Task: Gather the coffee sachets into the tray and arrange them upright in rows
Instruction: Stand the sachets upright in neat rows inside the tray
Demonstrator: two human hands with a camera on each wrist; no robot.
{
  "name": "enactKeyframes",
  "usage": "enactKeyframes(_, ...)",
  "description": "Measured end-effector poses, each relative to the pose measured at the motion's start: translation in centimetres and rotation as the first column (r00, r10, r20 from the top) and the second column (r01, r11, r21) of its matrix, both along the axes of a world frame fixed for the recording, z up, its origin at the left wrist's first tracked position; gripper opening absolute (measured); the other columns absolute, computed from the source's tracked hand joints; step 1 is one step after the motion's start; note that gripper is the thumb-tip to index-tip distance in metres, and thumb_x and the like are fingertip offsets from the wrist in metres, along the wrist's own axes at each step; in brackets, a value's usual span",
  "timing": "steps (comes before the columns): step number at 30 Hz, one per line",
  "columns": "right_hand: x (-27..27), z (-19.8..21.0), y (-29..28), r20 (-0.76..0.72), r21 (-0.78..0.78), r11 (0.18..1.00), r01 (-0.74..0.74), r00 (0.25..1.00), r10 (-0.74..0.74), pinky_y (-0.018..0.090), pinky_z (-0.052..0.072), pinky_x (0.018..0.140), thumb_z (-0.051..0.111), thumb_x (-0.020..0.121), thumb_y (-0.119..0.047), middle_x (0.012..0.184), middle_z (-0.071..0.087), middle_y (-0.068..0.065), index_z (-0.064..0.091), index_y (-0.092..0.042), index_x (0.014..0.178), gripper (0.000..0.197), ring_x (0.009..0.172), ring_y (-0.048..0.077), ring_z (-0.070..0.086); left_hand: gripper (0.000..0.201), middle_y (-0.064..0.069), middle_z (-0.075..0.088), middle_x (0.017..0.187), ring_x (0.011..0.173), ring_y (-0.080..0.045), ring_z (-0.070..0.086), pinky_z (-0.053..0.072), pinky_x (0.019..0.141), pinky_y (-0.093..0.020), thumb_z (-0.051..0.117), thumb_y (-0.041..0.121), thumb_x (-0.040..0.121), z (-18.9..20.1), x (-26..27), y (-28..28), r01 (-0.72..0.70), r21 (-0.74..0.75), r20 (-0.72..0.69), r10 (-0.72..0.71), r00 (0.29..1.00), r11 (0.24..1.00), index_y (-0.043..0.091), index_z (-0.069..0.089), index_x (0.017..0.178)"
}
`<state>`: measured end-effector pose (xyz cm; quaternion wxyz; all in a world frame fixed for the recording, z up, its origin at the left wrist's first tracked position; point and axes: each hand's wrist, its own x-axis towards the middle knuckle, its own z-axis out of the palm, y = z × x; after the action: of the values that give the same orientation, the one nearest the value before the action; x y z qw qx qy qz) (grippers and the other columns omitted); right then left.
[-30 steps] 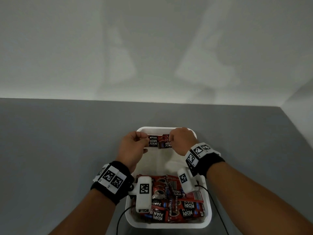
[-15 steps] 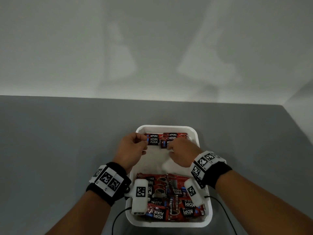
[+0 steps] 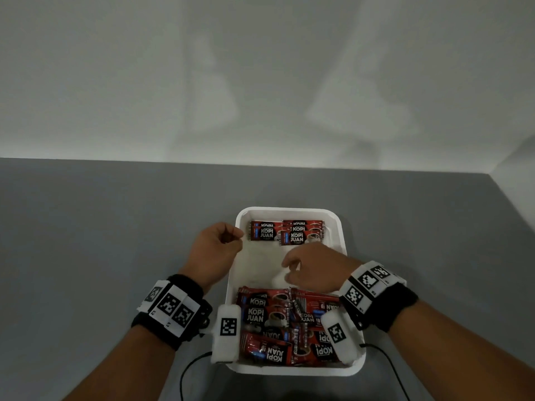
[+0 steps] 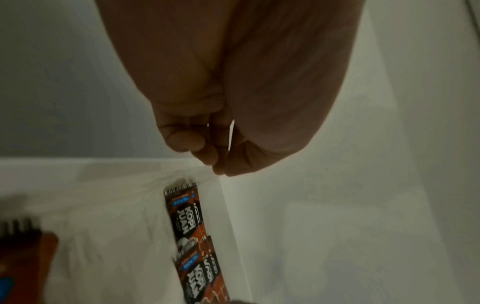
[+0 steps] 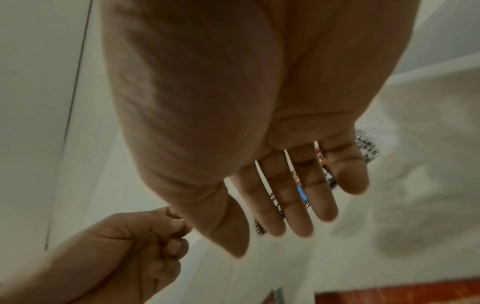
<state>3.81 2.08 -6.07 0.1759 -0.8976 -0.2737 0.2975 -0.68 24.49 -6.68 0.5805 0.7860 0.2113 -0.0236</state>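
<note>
The white tray (image 3: 289,210) sits on the grey table. A short row of red-and-black coffee sachets (image 3: 286,233) stands upright against its far wall, also seen in the left wrist view as upright sachets (image 4: 187,222). A loose pile of sachets (image 3: 289,322) fills the near end. My left hand (image 3: 228,242) hovers at the tray's left rim beside the row, fingers curled (image 4: 205,144) and holding nothing. My right hand (image 3: 307,267) hangs over the tray's bare middle, its fingers straight and spread (image 5: 298,195), touching no sachet.
Grey table (image 3: 115,241) surrounds the tray on all sides, with a pale wall (image 3: 260,82) behind and a side wall at the far right. Cables (image 3: 188,371) trail from my wrist cameras near the tray's front edge.
Both hands have let go of the sachets at the far wall. My right hand drew back toward the tray's middle and opened. My left hand shifted left to the rim.
</note>
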Motion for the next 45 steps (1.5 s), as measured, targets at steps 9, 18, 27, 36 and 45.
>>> enactKeyframes(9, -2.9, 0.4, -0.4, -0.021, -0.022, 1.0, -0.013, 1.0, 0.013, 0.02, 0.044, 0.089, 0.063, 0.093, -0.024, 0.132, 0.061, 0.001, 0.062, -0.016, 0.133, 0.041, 0.109, 0.012, 0.057, 0.052, 0.003, 0.061, 0.123, 0.107, -0.012, 0.058, 0.05, 0.089, -0.024, 0.078, 0.036, 0.082, 2.0, -2.9, -3.3, 0.805, 0.399, -0.393, -0.712, 0.583, 0.439, 0.019, 0.056, 0.126)
enactKeyframes(18, -3.7, 0.1, -2.8, -0.022, 0.007, 0.994, 0.11, 0.994, -0.11, 0.023, 0.05, 0.09, 0.062, 0.093, -0.019, 0.123, 0.065, -0.003, 0.065, -0.018, 0.128, 0.035, 0.108, 0.012, 0.061, 0.049, -0.002, 0.061, 0.12, 0.107, -0.017, 0.06, 0.056, 0.089, -0.033, 0.078, 0.028, 0.08, 1.3, -3.4, -4.4, 0.851, 0.449, -0.48, -0.729, 0.487, 0.273, 0.018, 0.056, 0.124)
enactKeyframes(27, -4.0, -0.2, -3.4, -0.032, 0.04, 0.987, 0.153, 0.988, -0.152, 0.021, 0.051, 0.085, 0.062, 0.093, -0.019, 0.116, 0.066, -0.006, 0.067, -0.021, 0.124, 0.032, 0.103, 0.009, 0.062, 0.012, 0.0, 0.066, 0.102, 0.09, -0.016, 0.063, 0.05, 0.074, -0.025, 0.062, 0.027, 0.092, 1.7, -3.5, -4.1, 0.901, 0.317, -0.445, -0.793, 0.417, 0.296, 0.017, 0.059, 0.1)
enactKeyframes(36, -4.0, 0.2, -3.2, -0.019, 0.106, 0.976, 0.192, 0.981, -0.191, 0.013, 0.046, 0.077, 0.063, 0.091, -0.015, 0.112, 0.066, -0.008, 0.067, -0.021, 0.122, 0.032, 0.092, 0.001, 0.059, 0.005, 0.005, 0.062, 0.089, 0.078, -0.013, 0.059, 0.047, 0.07, -0.027, 0.054, 0.019, 0.095, 2.2, -3.2, -3.9, 0.825, 0.248, -0.314, -0.764, 0.564, 0.507, 0.022, 0.058, 0.094)
enactKeyframes(45, -4.4, 4.6, -0.8, 0.141, 0.445, 0.896, -0.002, 0.988, -0.068, 0.013, 0.018, 0.117, 0.087, 0.06, -0.054, 0.158, 0.023, -0.023, 0.019, -0.03, 0.159, 0.122, 0.144, -0.014, 0.012, 0.011, -0.018, 0.06, 0.077, 0.064, -0.029, 0.063, 0.055, 0.059, -0.034, 0.046, 0.001, 0.1, 5.2, -2.5, -6.5, 0.199, -0.692, -0.044, -0.316, 0.948, 0.694, 0.001, 0.057, 0.101)
